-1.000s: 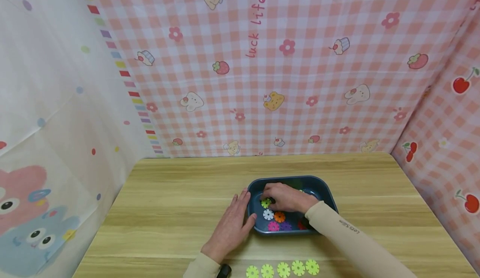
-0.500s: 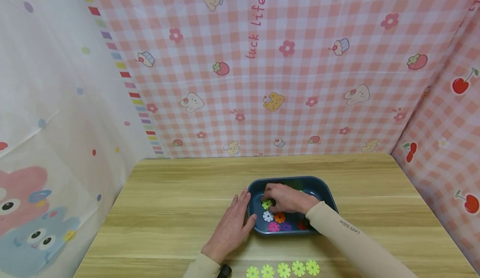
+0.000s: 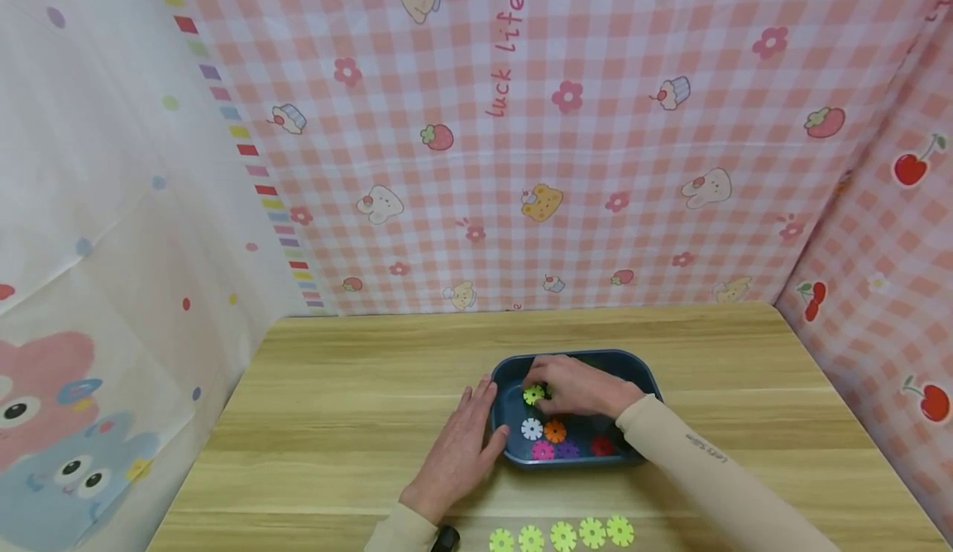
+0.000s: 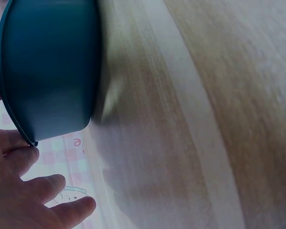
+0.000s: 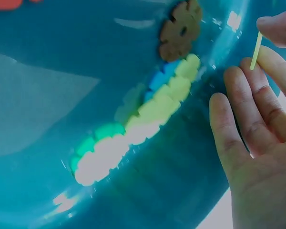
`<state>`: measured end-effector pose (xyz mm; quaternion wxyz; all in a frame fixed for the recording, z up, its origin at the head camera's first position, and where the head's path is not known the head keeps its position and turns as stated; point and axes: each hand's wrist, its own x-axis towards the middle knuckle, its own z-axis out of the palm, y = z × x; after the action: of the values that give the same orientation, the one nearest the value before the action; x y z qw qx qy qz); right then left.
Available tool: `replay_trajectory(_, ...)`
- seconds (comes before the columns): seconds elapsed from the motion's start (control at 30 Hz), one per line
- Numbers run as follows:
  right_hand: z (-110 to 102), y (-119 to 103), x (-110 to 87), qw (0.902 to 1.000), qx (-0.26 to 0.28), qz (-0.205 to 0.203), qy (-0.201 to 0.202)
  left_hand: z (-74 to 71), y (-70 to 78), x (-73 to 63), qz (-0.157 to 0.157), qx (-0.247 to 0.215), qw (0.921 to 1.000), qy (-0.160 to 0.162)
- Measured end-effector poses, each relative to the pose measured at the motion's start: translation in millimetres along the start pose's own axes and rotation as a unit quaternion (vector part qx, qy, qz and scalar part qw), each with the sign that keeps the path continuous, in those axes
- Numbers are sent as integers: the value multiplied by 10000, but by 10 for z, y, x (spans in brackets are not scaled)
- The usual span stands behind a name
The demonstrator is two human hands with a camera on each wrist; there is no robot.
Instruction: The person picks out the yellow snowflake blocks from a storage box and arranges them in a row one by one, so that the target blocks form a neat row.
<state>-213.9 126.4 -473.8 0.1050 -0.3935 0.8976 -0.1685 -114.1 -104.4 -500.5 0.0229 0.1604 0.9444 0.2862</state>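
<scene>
In the head view my right hand [image 3: 577, 385] is over the dark blue tray [image 3: 514, 458], pinching a yellow-green notched plastic disc [image 3: 533, 395]. The right wrist view catches that disc [image 5: 255, 51] edge-on between thumb and index finger, the other fingers extended. My left hand [image 3: 456, 450] lies along the tray's left side with fairly straight fingers, fingertips at the rim. From the left wrist, the fingers [image 4: 22, 160] show at the rim's corner beside the tray wall [image 4: 52, 71]. White [image 3: 532, 429], orange [image 3: 555, 430], pink [image 3: 543, 450], purple [image 3: 568, 449] and red discs [image 3: 602, 446] lie inside the tray.
Several yellow-green discs [image 3: 563, 535] form a row on the wooden table [image 3: 357, 403] at the near edge. More yellow, green and blue discs [image 5: 155, 114] and a brown one [image 5: 181, 31] lie along the tray's side. A checked cloth [image 3: 476, 163] hangs behind the table.
My right hand has risen slightly and shifted away from me with the yellow-green disc, baring more of the red disc. My left hand has stayed at the tray's left side.
</scene>
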Motion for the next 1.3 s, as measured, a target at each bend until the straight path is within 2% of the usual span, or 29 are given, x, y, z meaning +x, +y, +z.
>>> replay_trajectory(0.3, -179, -25, -101, 9997, 198, 41, 162, 10, -6, -3, 18, -27, 10000, 50)
replay_trajectory(0.67, -340, -125, -274, 9986, 63, -93, 514, 19, -6, 3, -7, -59, 10000, 64)
replay_trajectory(1.07, -401, -190, -511, 9936, -66, -282, 1088, 18, 0, 1, -21, -51, 10000, 65)
replay_trajectory(1.3, -415, -227, -663, 9917, 18, -250, 1262, 24, -9, -6, 45, -79, 9999, 124)
